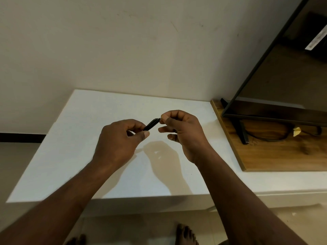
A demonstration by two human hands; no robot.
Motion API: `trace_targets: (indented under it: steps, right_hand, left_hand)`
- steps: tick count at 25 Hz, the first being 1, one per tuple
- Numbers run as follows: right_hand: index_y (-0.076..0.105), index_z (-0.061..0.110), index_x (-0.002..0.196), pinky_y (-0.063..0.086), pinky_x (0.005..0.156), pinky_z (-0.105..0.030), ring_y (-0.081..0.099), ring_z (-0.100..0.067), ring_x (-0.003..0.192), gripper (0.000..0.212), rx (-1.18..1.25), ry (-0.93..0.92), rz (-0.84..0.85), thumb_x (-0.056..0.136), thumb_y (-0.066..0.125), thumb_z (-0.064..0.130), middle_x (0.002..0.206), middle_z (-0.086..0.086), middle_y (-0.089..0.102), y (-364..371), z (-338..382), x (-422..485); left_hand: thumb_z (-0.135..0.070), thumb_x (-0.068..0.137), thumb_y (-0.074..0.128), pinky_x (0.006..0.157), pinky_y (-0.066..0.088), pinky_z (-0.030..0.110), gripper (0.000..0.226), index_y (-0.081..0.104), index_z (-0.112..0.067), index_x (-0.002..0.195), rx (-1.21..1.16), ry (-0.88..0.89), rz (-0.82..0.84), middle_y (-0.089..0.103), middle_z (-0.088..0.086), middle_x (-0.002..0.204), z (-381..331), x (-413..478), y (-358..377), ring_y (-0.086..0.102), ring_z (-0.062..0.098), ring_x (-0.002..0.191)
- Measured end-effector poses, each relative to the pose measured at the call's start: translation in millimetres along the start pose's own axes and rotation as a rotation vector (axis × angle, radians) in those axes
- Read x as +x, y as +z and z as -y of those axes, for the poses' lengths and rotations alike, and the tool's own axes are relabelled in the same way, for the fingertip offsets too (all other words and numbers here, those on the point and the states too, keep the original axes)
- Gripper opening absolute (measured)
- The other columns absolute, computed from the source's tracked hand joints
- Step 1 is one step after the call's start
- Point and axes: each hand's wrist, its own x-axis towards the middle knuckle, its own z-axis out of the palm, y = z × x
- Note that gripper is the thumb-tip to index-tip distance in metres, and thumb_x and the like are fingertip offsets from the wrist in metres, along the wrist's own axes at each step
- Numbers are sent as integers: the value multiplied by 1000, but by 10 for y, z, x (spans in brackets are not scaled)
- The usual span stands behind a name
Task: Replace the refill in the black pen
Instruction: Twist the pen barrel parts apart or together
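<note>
Left hand (122, 137) is pinched round the lower end of the black pen (151, 124), held up over the middle of the white surface (70, 147). Right hand (182, 131) just past it pinches the pen's upper tip, other fingers loosely curled.

I could read no text anywhere in my view; the only thing that carried print was a white label (316, 38) stuck on the dark panel behind the tilted screen (276, 71) at the upper right, and its lines were too small and blurred for me to make out a single letter or number; the black pen (151, 124) showed no brand or marking I could see; the white table (88, 138) and the wooden board (274, 156) bore no writing either.
</note>
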Motion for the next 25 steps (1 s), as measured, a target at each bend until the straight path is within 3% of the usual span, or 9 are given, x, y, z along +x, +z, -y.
trace_targets:
  steps: [11,20,25]
  right_hand:
    - [74,17,99,50,73,-30,78,-13,83,5,12,-4,21,100,71,21,94,5,80,-13,4,5]
    - [73,18,96,49,74,-30,77,-11,83,5,-50,-31,9,100,71,21,94,4,80,-14,3,7]
    - [74,15,96,49,71,-29,77,-15,82,6,-106,-75,-2,99,70,18,96,-1,78,-3,9,2]
  left_hand:
    - [-36,89,79,63,44,21,6,79,-33,93,-4,-17,-7,74,-16,84,-25,3,-10,68,5,75]
    - [-35,87,81,60,45,22,4,78,-34,90,-12,-18,-1,73,-17,81,-34,-9,-25,66,-1,74]
    - [-34,86,82,66,56,30,5,79,-34,90,-13,-10,-7,73,-17,81,-44,0,-49,65,-1,78]
